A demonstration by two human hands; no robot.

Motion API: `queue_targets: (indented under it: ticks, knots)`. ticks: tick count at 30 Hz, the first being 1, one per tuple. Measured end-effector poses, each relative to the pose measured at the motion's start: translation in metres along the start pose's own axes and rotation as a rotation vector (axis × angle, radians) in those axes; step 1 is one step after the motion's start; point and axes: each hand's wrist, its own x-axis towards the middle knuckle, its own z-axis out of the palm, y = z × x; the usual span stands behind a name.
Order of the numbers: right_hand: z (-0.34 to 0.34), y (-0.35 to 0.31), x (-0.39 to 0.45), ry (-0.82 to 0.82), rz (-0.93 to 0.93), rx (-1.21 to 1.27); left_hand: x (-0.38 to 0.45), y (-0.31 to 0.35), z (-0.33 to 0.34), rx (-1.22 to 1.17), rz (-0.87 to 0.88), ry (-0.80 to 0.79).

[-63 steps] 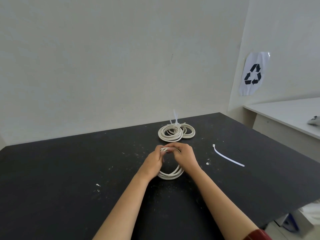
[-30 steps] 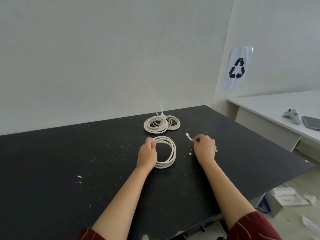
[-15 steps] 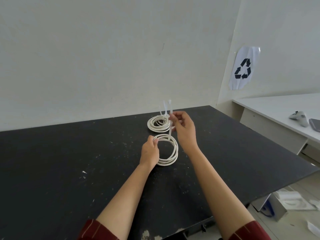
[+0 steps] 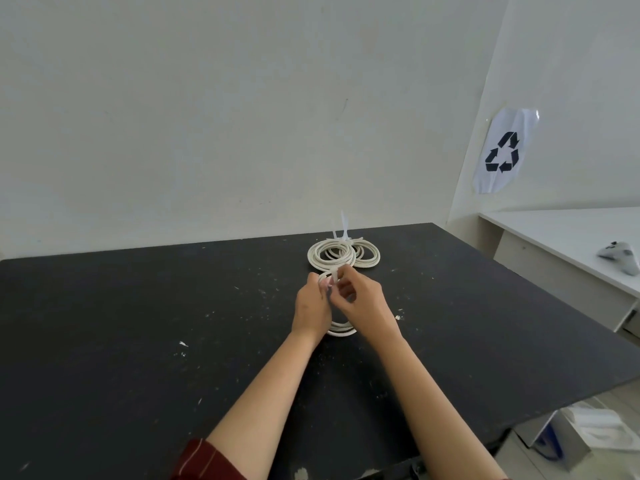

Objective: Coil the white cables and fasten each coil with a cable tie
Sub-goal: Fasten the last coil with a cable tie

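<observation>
Two tied coils (image 4: 343,254) near far bench (image 4: 138,323) edge, done. Third coil (image 4: 341,330) at centre: left hand (image 4: 311,306) fingers pinching it, right hand (image 4: 363,303) fingers pinching cable tie (image 4: 334,274); fastening left.

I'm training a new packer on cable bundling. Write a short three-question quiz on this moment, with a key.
1. True or false: both hands are at the near coil.
2. Which hand pinches the cable tie? A) left hand B) right hand C) neither
3. How many finished coils lie behind the hands on the black table?

Key: 1. True. 2. B. 3. Two, side by side and overlapping, with tie tails standing up from them.
</observation>
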Motion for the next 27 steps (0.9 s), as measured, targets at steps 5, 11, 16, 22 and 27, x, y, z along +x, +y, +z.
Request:
queue_targets:
  ticks: [5, 11, 16, 22, 27]
  knots:
    - [0.001, 0.001, 0.002, 0.015, -0.006, 0.004, 0.001, -0.003, 0.000, 0.012, 0.002, 0.007]
    - [0.008, 0.004, -0.002, 0.092, 0.086, 0.086, 0.001, -0.009, 0.002, -0.018, -0.017, 0.038]
    - [0.012, 0.002, -0.004, 0.082, 0.092, 0.129, 0.003, -0.014, 0.002, -0.039, -0.052, 0.051]
    - [0.016, 0.013, -0.009, 0.021, -0.132, -0.121, 0.003, -0.013, 0.001, 0.007, -0.078, 0.046]
    - [0.014, 0.019, -0.009, -0.022, -0.170, -0.104, 0.006, -0.020, 0.001, -0.014, -0.111, 0.013]
